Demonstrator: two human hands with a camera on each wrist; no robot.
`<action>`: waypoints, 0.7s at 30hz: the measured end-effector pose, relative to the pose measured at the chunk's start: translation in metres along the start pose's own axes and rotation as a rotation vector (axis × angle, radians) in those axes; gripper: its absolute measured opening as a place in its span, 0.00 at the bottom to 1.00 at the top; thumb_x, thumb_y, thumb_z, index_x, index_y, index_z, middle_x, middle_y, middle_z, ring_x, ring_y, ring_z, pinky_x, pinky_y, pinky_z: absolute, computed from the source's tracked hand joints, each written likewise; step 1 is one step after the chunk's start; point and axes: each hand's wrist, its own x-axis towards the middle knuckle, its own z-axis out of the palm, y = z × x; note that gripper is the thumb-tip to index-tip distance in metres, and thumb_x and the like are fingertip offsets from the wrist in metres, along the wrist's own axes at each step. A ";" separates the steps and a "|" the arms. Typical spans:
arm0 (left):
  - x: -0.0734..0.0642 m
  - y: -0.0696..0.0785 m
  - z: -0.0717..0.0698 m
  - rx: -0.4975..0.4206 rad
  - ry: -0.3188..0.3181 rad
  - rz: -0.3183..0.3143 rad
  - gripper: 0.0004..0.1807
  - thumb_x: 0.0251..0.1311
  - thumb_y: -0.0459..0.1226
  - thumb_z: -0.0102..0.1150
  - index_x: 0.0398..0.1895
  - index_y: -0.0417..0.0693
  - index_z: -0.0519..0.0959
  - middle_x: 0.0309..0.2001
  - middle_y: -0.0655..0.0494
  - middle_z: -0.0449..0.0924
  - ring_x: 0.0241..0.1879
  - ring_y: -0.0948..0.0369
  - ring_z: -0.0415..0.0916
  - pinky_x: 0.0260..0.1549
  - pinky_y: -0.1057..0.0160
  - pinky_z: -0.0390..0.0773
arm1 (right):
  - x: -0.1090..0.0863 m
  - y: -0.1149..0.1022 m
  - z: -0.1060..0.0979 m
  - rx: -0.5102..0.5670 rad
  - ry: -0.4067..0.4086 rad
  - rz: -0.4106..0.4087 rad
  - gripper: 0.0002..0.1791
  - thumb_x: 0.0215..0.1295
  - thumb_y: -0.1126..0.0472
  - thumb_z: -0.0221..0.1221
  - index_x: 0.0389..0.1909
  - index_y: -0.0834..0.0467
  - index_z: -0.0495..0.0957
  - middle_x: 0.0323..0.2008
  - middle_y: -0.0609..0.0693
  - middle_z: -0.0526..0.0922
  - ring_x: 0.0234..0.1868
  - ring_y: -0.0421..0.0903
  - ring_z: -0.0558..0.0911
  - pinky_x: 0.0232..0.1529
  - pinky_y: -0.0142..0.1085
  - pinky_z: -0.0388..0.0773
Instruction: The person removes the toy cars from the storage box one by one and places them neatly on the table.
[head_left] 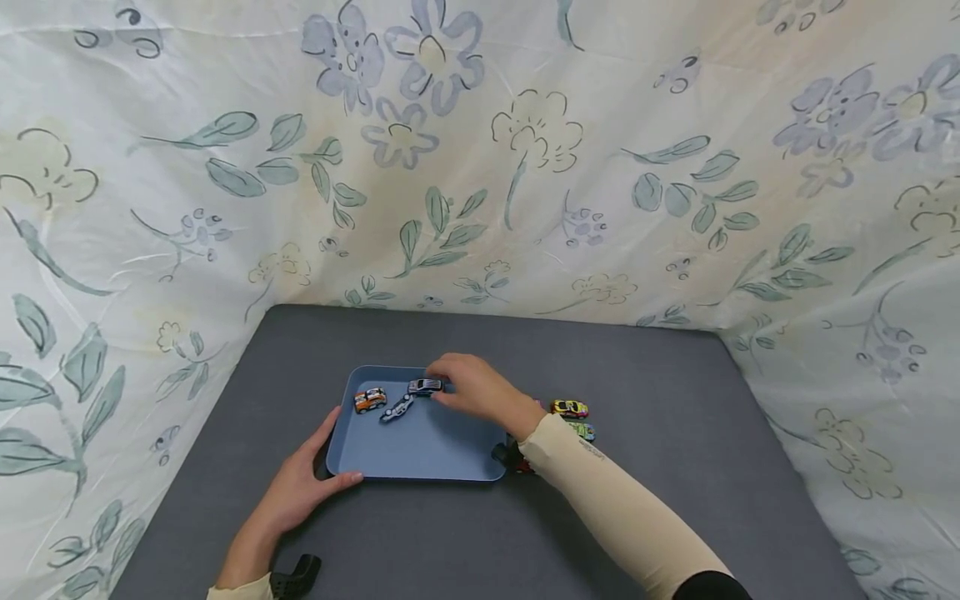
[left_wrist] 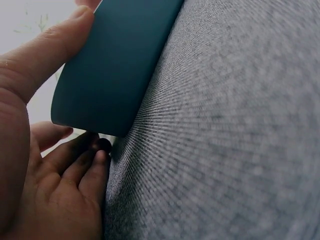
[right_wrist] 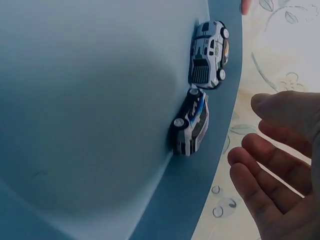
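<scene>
The left grip (head_left: 300,483) is holding the blue tray (head_left: 412,454) round its near-left corner. In the tray, an orange car (head_left: 370,400) is sitting leftmost, a white-and-blue car (head_left: 397,408) is standing at a slant, and a silver car (head_left: 425,387) is resting near the far wall. The right grip (head_left: 472,385) is hovering just beside it, fingers parted, holding nothing. Rightward, a yellow car (head_left: 569,408) and a green car (head_left: 582,431) are lying on the grey counter (head_left: 652,375).
</scene>
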 end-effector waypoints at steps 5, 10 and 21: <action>-0.001 0.000 0.000 -0.011 0.001 0.013 0.65 0.61 0.57 0.79 0.91 0.54 0.46 0.85 0.33 0.48 0.82 0.31 0.48 0.72 0.25 0.56 | 0.008 -0.007 0.005 -0.042 -0.020 -0.057 0.17 0.75 0.60 0.70 0.62 0.54 0.87 0.54 0.48 0.86 0.52 0.43 0.84 0.55 0.37 0.81; -0.001 -0.001 0.000 -0.021 0.008 0.029 0.64 0.62 0.56 0.79 0.91 0.54 0.46 0.85 0.33 0.49 0.82 0.31 0.49 0.72 0.25 0.56 | 0.017 -0.016 0.011 -0.092 -0.063 -0.108 0.17 0.76 0.60 0.69 0.62 0.53 0.87 0.57 0.47 0.86 0.58 0.43 0.84 0.60 0.37 0.80; -0.001 -0.002 0.000 -0.044 0.006 0.034 0.64 0.62 0.55 0.79 0.91 0.54 0.47 0.85 0.34 0.49 0.82 0.31 0.48 0.72 0.25 0.56 | 0.034 -0.029 0.026 -0.173 -0.106 -0.149 0.15 0.75 0.59 0.70 0.60 0.50 0.89 0.55 0.45 0.86 0.59 0.43 0.82 0.61 0.36 0.78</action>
